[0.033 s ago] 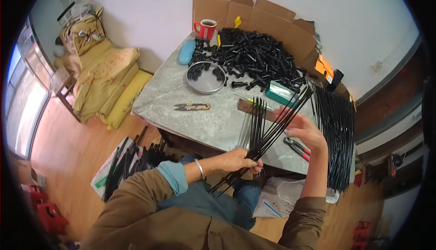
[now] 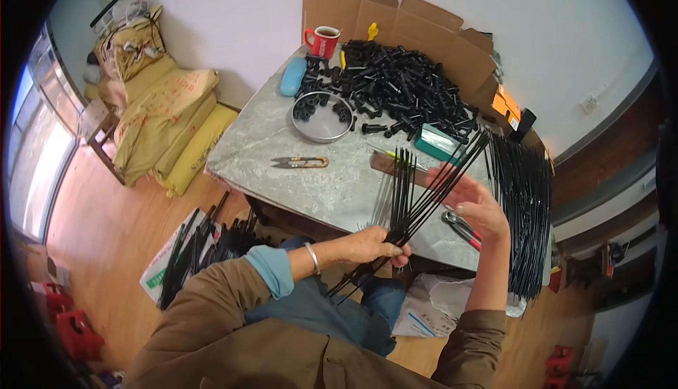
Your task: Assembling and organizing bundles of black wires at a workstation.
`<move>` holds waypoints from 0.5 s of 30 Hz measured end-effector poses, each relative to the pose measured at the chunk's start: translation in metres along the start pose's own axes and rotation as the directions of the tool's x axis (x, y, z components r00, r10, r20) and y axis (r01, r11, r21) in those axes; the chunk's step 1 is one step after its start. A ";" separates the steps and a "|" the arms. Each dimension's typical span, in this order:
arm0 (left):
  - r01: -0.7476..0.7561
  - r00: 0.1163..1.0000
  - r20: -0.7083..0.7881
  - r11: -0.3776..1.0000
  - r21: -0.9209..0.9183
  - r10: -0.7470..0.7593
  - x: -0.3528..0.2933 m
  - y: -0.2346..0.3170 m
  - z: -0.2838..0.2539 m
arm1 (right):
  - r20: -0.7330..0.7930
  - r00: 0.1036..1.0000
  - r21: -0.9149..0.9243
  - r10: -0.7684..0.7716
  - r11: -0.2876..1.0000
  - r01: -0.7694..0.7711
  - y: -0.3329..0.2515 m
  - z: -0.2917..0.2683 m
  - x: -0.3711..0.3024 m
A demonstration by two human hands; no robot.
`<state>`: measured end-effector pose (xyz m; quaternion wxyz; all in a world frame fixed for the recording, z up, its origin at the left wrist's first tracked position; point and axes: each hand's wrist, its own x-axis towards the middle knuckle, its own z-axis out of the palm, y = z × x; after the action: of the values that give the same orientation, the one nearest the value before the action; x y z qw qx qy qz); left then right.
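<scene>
My left hand (image 2: 378, 246) is closed around a bundle of thin black rods (image 2: 436, 202) in front of the table's near edge. Above the fist the rods split into two fans, one nearly upright, one slanting up to the right. Their lower ends stick out below the fist, over my lap. Beside the slanting fan is my right hand (image 2: 474, 207), open with its fingers spread; its fingertips are partly hidden by the rods, and I cannot tell whether they touch. Red-handled pliers (image 2: 462, 230) lie below it. A brown flat bar (image 2: 388, 166) lies behind the rods.
On the grey table (image 2: 247, 150) are thread snips (image 2: 300, 162), a round dish (image 2: 323, 124), a heap of black plastic parts (image 2: 402, 81), a red mug (image 2: 323, 41), a green box (image 2: 438, 143) and a big rod bundle (image 2: 519, 212). Cardboard (image 2: 424, 21) stands behind; sacks (image 2: 166, 113) lie left.
The whole view has shifted slightly. My right hand has barely moved beside the rods, and my left hand keeps its hold on them.
</scene>
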<state>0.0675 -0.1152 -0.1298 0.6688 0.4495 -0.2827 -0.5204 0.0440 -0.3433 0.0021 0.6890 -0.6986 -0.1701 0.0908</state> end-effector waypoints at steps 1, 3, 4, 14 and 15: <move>-0.004 1.000 -0.005 1.000 -0.018 0.004 0.004 0.002 -0.001 | 0.008 1.000 0.001 0.017 1.000 -0.017 -0.005 0.009 0.002; 0.024 0.999 -0.024 0.996 0.090 -0.021 0.005 0.008 -0.002 | -0.207 0.978 0.200 0.017 0.980 0.025 -0.005 0.041 0.015; 0.026 1.000 -0.017 0.997 0.068 -0.025 0.006 0.008 0.002 | -0.253 0.967 0.256 -0.019 0.963 0.086 0.000 0.047 0.020; -0.174 0.673 -0.423 0.685 0.707 0.607 -0.030 0.018 0.028 | -0.320 0.947 0.135 -0.030 0.988 0.077 0.009 0.071 0.007; -0.132 0.605 -0.192 0.335 0.933 0.773 -0.029 0.028 0.020 | -0.317 0.947 0.063 -0.053 0.995 0.076 0.010 0.075 0.005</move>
<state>0.0546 -0.0927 -0.0933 0.5296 0.7496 -0.3849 0.0976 0.0230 -0.2710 -0.0099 0.7353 -0.6722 -0.0774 -0.0381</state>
